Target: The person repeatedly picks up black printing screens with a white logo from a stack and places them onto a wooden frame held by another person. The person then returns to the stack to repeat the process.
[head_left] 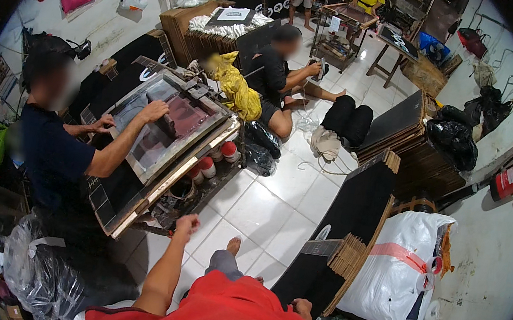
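My left hand (188, 223) hangs in the air past the near edge of the print table, with loosely bent fingers and nothing visible in it. Low at my right side, my right hand (301, 305) is curled beside a long black board (353, 199); no object shows in it. A stack of small brown boards (356, 260) rests on that long board. On the print table, a framed printing screen (176, 119) lies under the hands of a co-worker in a dark shirt. Red-and-white jars (207, 167) stand on the shelf beneath.
White floor tiles (257, 207) run between the tables. A seated person (266, 76) in black works farther ahead. Black bundles (348, 120) lie on the floor. At right are stacked boards (399, 129), a large white sack (392, 276) and a wall-mounted fire extinguisher (512, 179). Clear plastic bags (45, 262) sit lower left.
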`<state>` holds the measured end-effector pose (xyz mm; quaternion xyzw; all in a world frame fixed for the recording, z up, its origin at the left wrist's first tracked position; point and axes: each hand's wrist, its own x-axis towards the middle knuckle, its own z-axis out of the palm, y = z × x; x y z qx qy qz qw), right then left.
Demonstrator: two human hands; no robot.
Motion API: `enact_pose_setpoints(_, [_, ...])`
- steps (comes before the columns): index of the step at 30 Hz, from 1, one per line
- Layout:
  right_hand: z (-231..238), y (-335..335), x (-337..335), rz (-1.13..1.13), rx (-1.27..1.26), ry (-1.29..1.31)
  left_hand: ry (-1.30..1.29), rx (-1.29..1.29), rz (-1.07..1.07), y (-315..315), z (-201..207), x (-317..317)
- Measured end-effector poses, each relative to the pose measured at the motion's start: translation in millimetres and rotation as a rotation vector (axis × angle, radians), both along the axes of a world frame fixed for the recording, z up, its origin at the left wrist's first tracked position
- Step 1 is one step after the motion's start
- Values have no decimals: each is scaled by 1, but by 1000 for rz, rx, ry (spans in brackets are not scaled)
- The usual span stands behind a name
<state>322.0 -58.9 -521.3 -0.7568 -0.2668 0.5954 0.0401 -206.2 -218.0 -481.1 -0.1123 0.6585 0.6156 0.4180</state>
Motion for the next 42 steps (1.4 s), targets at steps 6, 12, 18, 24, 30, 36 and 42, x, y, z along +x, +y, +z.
enact_pose_setpoints(6, [8, 23, -38, 2, 73, 13, -22, -38, 244, 43, 22, -104])
enact_pose_setpoints(12, [24, 41, -118, -57, 118, 13, -64, -153, 62, 76, 6, -111])
enact_pose_setpoints(18, [17, 39, -162, -47, 170, 28, 175, -194, 520, 84, 15, -122])
enact_pose_setpoints(24, [11, 46, -161, 185, 12, -82, 136, -135, 787, 78, 14, -155])
enact_pose_setpoints(30, [5, 83, -170, 328, 103, -65, -7, -104, 1193, 62, 2, -202])
enact_pose_setpoints(36, [-4, 146, -283, 506, 276, 95, -415, 38, 1378, 47, -6, -260])
enact_pose_setpoints(42, [23, 169, -469, 620, 408, 404, -710, -37, 1453, 40, 1, -269])
